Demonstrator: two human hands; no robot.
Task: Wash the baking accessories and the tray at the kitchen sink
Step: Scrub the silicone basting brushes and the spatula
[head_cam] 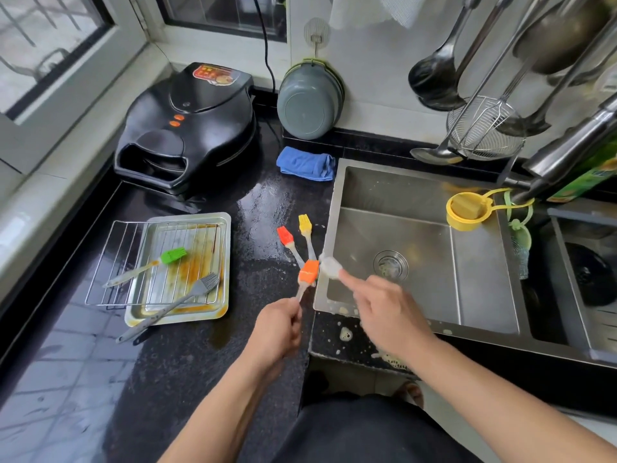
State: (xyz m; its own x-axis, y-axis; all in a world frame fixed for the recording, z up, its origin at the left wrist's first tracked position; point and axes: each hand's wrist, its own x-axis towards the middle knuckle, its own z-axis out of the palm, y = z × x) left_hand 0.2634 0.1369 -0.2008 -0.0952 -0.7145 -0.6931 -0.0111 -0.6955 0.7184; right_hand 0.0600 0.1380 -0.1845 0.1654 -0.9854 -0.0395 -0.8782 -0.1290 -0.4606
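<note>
Tabletop (pixel 187 355): black speckled stone, wet near the sink (pixel 337 202), which is set into it at right. Directly on it: a black electric griddle (pixel 187 128), lid closed, at the back left; a folded blue cloth (pixel 305 163) just beside the sink's far corner; a stained metal tray (pixel 223 262) at left; a red brush (pixel 287 240) and a yellow brush (pixel 306 230) side by side near the sink's left edge.
</note>
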